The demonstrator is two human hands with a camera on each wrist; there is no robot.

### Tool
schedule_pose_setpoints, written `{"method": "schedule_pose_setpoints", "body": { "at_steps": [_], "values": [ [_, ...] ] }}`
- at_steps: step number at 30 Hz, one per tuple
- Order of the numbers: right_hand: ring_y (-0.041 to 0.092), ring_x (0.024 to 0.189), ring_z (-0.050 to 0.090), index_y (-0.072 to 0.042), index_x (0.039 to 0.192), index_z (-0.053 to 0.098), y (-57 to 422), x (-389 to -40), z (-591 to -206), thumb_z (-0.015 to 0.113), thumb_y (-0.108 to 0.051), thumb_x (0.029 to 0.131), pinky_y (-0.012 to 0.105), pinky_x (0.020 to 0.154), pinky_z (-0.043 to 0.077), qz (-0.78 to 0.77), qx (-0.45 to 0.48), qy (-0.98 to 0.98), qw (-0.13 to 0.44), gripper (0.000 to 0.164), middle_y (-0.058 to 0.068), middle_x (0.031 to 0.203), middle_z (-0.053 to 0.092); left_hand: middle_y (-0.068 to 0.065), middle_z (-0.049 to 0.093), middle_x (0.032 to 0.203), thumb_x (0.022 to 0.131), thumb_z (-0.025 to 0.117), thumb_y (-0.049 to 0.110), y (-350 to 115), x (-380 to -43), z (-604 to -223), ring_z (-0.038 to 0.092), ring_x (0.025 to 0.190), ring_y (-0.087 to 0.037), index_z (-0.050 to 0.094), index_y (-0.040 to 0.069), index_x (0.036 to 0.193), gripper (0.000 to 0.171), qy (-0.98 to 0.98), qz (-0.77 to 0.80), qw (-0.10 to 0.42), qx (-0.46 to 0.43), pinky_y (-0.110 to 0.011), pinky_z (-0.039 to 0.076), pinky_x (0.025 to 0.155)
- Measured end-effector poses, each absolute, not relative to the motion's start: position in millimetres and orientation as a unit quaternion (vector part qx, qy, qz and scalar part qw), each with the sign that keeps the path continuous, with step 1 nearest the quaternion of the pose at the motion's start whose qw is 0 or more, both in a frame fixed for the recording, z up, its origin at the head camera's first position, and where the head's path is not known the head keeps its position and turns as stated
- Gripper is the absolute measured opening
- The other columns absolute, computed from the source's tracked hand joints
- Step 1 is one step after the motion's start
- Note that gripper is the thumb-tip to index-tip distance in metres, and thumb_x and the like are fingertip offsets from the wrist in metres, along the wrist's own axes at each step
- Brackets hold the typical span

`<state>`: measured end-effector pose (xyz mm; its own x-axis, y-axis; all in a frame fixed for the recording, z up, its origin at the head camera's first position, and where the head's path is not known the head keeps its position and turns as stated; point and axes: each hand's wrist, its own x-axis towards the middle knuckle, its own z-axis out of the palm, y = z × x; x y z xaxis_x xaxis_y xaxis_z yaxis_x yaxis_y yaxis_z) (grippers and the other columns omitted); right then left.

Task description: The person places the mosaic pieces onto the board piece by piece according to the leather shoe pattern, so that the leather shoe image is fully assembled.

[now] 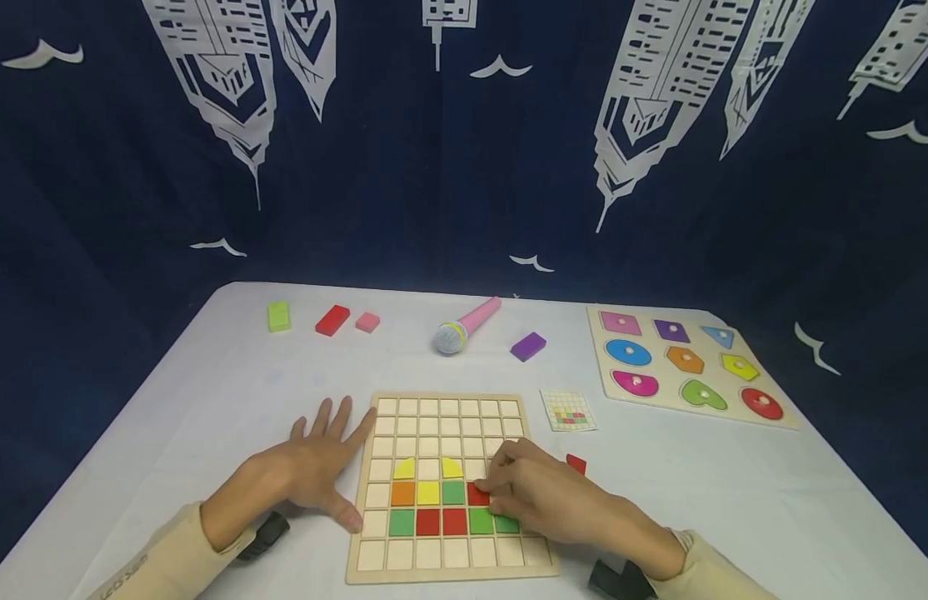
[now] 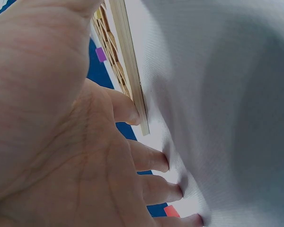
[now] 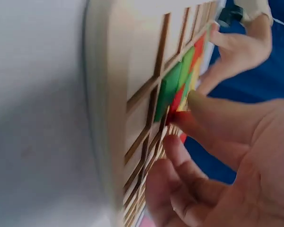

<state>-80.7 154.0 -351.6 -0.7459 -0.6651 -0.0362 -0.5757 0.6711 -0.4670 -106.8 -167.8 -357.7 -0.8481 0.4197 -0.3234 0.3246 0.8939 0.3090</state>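
A wooden grid board (image 1: 452, 577) lies on the table, with coloured tiles in some of its cells. With fingers spread, my left hand (image 1: 314, 468) rests at the board's left side, thumb and index finger touching its edge. My right hand (image 1: 546, 492) bends over the board's right part. Its thumb and index finger pinch a red square tile (image 1: 475, 497) at a cell beside a green tile (image 1: 452, 492). Part of another green tile (image 1: 506, 524) is hidden under that hand. Two rounded yellow tiles (image 1: 404, 469) sit in the row above, and an orange tile (image 1: 402, 494) below them.
Right of the board lies a small pattern card (image 1: 569, 411), with a red piece (image 1: 576, 463) near my right wrist. Farther back are a pink microphone (image 1: 467, 325), a purple block (image 1: 528, 347), a red block (image 1: 332, 320), a green block (image 1: 279, 317) and a shape puzzle (image 1: 779, 423).
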Motion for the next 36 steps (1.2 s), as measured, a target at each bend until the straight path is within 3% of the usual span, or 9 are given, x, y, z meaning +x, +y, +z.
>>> {"method": "schedule_pose_setpoints", "body": {
  "at_steps": [4, 7, 14, 19, 26, 36],
  "values": [
    [0.007, 0.110, 0.049, -0.020, 0.129, 0.069, 166.4, -79.9, -354.6, 0.066, -0.037, 0.097, 0.027, 0.093, 0.048, -0.253, -0.337, 0.896, 0.138, 0.036, -0.014, 0.118, 0.061, -0.034, 0.004, 0.163, 0.051, 0.090, 0.060, -168.3, -106.5, -358.3, -0.002, 0.149, -0.057, 0.016, 0.006, 0.160, 0.143, 0.953, 0.124, 0.198, 0.193, -0.076, 0.010, 0.113],
    [0.009, 0.108, 0.055, -0.018, 0.129, 0.068, 177.8, -84.9, -353.8, 0.066, -0.042, 0.096, 0.029, 0.091, 0.051, -0.278, -0.338, 0.889, 0.132, 0.041, -0.011, 0.119, 0.065, -0.033, 0.004, 0.163, 0.051, 0.090, 0.061, -168.4, -106.1, -359.7, -0.002, 0.149, -0.056, 0.016, 0.006, 0.160, 0.143, 0.952, 0.125, 0.202, 0.191, -0.075, 0.010, 0.114],
    [0.013, 0.092, 0.059, -0.012, 0.118, 0.070, 217.9, -113.6, -340.8, 0.080, -0.026, 0.086, 0.028, 0.076, 0.052, -0.248, -0.306, 0.915, 0.085, 0.036, -0.005, 0.107, 0.070, -0.033, 0.005, 0.163, 0.050, 0.089, 0.063, -168.9, -106.5, -361.1, 0.000, 0.149, -0.056, 0.017, 0.006, 0.160, 0.144, 0.954, 0.123, 0.195, 0.192, -0.076, 0.011, 0.113],
    [0.015, 0.091, 0.057, -0.013, 0.115, 0.071, 239.1, -125.9, -338.3, 0.085, -0.026, 0.080, 0.027, 0.077, 0.051, -0.218, -0.258, 0.934, 0.117, 0.040, -0.005, 0.109, 0.070, -0.033, 0.005, 0.163, 0.050, 0.089, 0.063, -168.8, -107.5, -360.3, 0.000, 0.149, -0.057, 0.017, 0.006, 0.160, 0.143, 0.954, 0.122, 0.195, 0.194, -0.076, 0.011, 0.113],
    [0.015, 0.086, 0.054, -0.015, 0.104, 0.069, 248.2, -128.9, -342.5, 0.089, -0.021, 0.074, 0.025, 0.074, 0.050, -0.220, -0.236, 0.933, 0.160, 0.036, -0.005, 0.097, 0.064, -0.033, 0.005, 0.163, 0.051, 0.089, 0.063, -168.3, -106.9, -360.8, 0.000, 0.149, -0.057, 0.017, 0.006, 0.160, 0.143, 0.953, 0.120, 0.197, 0.195, -0.076, 0.012, 0.113],
    [0.013, 0.075, 0.054, -0.016, 0.091, 0.063, 246.9, -133.1, -346.4, 0.086, -0.010, 0.075, 0.021, 0.064, 0.046, -0.221, -0.247, 0.933, 0.142, 0.029, -0.006, 0.078, 0.057, -0.034, 0.005, 0.163, 0.050, 0.089, 0.063, -168.0, -108.7, -361.4, 0.000, 0.149, -0.057, 0.017, 0.005, 0.160, 0.144, 0.954, 0.121, 0.193, 0.196, -0.076, 0.011, 0.113]
  ]
}}
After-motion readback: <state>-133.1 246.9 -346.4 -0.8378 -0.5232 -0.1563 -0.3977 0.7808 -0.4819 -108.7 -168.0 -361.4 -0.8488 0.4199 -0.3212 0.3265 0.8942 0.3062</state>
